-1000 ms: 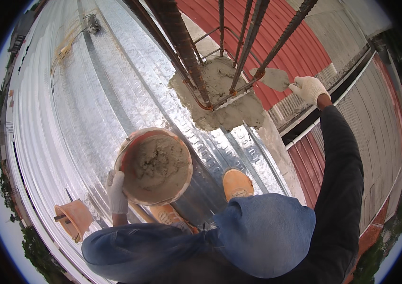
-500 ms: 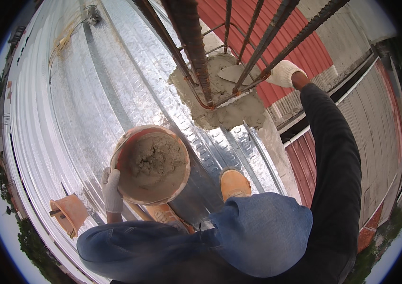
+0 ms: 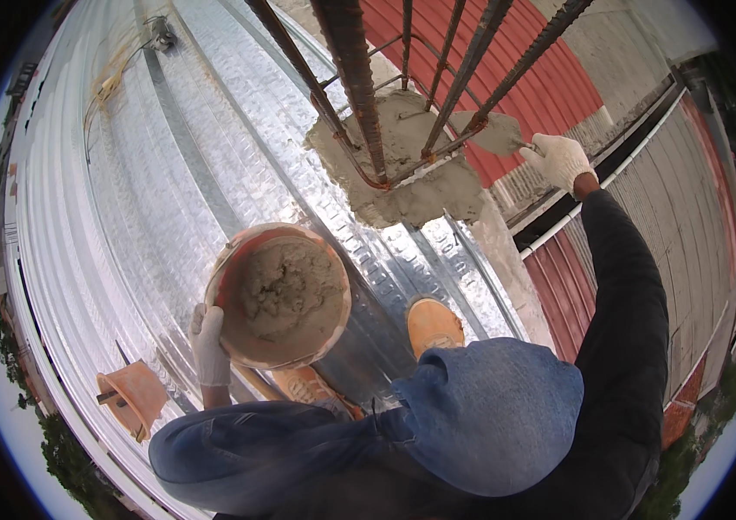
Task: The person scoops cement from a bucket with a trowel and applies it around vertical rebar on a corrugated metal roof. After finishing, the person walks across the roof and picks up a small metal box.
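My right hand [image 3: 558,162], in a white knit glove, grips the handle of a trowel [image 3: 499,135]. The trowel's mortar-coated blade points left, beside the right-hand bars of an upright rebar cage [image 3: 366,113]. Grey wet mortar [image 3: 420,192] lies spread around the foot of the cage. On the left, my gloved left hand [image 3: 209,345] clasps the rim of an orange bucket [image 3: 346,290]. Wet mortar [image 3: 285,286] sits inside that bucket, its surface lumpy toward the back. The fingers of my left hand are partly hidden behind the bucket wall.
Ribbed shiny metal sheeting [image 3: 151,199] stretches under my feet. A smaller orange bucket [image 3: 136,394] lies tipped at the lower left. Farther off are a small tool with a cord [image 3: 161,35] and red roofing [image 3: 506,52]. A dark gap [image 3: 550,208] runs along the right edge.
My right hand has drawn the trowel to the right, off the mortar inside the cage to its outer side. My left hand keeps its hold on the bucket.
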`<action>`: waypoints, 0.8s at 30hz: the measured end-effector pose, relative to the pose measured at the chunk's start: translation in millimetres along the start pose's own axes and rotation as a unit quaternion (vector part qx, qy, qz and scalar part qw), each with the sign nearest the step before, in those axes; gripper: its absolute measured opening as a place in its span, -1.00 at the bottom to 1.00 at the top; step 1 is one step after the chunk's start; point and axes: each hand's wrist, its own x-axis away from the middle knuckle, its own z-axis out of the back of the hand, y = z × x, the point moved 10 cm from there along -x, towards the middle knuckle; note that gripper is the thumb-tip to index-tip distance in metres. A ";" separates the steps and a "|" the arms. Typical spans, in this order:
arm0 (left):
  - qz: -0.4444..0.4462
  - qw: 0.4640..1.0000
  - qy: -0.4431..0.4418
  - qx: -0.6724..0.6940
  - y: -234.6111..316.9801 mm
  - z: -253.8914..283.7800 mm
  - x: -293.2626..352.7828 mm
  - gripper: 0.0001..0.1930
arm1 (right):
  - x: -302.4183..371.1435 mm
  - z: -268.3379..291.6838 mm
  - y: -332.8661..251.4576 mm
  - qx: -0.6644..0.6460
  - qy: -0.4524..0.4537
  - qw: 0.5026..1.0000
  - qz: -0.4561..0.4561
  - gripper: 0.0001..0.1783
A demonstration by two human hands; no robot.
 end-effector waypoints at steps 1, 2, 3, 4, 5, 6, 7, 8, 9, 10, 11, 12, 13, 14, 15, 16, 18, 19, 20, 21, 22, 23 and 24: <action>-0.002 1.000 0.003 -0.005 0.6 2.1 1.5 -0.78 | 24.1 -5.9 -0.5 -0.032 0.002 0.999 -0.034 -0.45; -0.002 1.000 0.003 -0.004 -1.0 4.1 1.7 -0.79 | 52.1 -9.4 -0.6 -0.062 0.003 0.996 -0.071 -0.45; -0.001 1.000 -0.002 -0.002 -3.6 4.2 -0.7 -0.81 | 79.0 -24.0 4.7 -0.078 0.013 0.994 -0.079 -0.48; 0.001 1.000 -0.006 -0.001 -6.6 3.4 -2.9 -0.82 | 104.0 -41.5 8.3 -0.095 0.023 0.992 -0.086 -0.51; 0.001 1.000 0.001 0.002 -5.6 6.3 -0.9 -0.84 | 123.4 -53.3 -4.6 -0.156 0.009 0.984 -0.085 -0.54; 0.002 1.000 0.010 0.004 -4.6 9.6 1.5 -0.85 | 139.7 -65.3 -20.5 -0.218 -0.004 0.972 -0.084 -0.57; 0.008 1.000 0.005 0.009 -7.0 4.4 -3.2 -0.87 | 161.9 -75.7 -25.8 -0.241 -0.015 0.966 -0.095 -0.58; 0.005 1.000 0.002 0.006 -7.7 6.9 -3.4 -0.87 | 172.2 -86.3 -37.8 -0.267 -0.026 0.959 -0.095 -0.59; 0.000 1.000 0.007 0.002 -6.8 16.6 -0.1 -0.87 | 173.5 -89.0 -61.7 -0.299 -0.035 0.951 -0.077 -0.58; -0.004 1.000 0.006 -0.001 -5.5 20.8 0.7 -0.87 | 177.1 -87.7 -85.5 -0.328 -0.043 0.942 -0.065 -0.57; -0.001 1.000 0.004 0.001 -2.6 8.6 -1.3 -0.87 | 184.7 -85.0 -98.9 -0.352 -0.049 0.933 -0.061 -0.56; 0.001 1.000 0.002 0.003 -1.2 -3.5 -2.9 -0.87 | 189.4 -84.3 -109.7 -0.338 -0.036 0.940 -0.029 -0.55; 0.000 1.000 0.009 0.006 4.2 -7.8 0.2 -0.87 | 188.6 -86.9 -123.1 -0.326 -0.022 0.945 0.011 -0.54; -0.003 1.000 0.009 0.004 4.8 -7.5 -0.2 -0.87 | 186.1 -81.2 -140.9 -0.313 -0.009 0.948 0.050 -0.53; -0.005 1.000 0.008 0.003 4.3 -6.3 -0.8 -0.87 | 182.4 -72.2 -152.4 -0.281 0.020 0.957 0.069 -0.53; -0.007 1.000 0.010 0.002 3.3 -3.6 0.4 -0.87 | 177.1 -59.0 -168.0 -0.248 0.050 0.964 0.087 -0.51; -0.008 1.000 -0.002 0.002 4.2 -5.3 0.2 -0.87 | 166.1 -66.9 -178.7 -0.243 0.021 0.967 0.069 -0.49; -0.008 1.000 -0.008 0.002 4.2 -5.8 -0.3 -0.87 | 160.1 -69.6 -184.6 -0.245 0.000 0.968 0.054 -0.48; -0.008 1.000 -0.006 0.002 2.8 -2.6 0.2 -0.87 | 151.4 -65.9 -192.8 -0.260 -0.038 0.964 0.032 -0.47; -0.007 1.000 -0.004 0.001 1.3 0.9 0.3 -0.87 | 144.2 -63.0 -198.9 -0.275 -0.076 0.958 0.010 -0.46; -0.006 1.000 -0.004 0.001 0.4 2.0 -0.9 -0.87 | 137.9 -55.2 -203.5 -0.259 -0.089 0.962 0.003 -0.45; -0.007 1.000 -0.001 0.000 3.3 -1.8 -0.8 -0.87 | 131.9 -48.7 -207.8 -0.244 -0.102 0.964 -0.003 -0.44; -0.007 1.000 0.001 -0.001 5.8 -7.0 -0.1 -0.87 | 128.1 -47.8 -209.3 -0.229 -0.115 0.967 -0.009 -0.43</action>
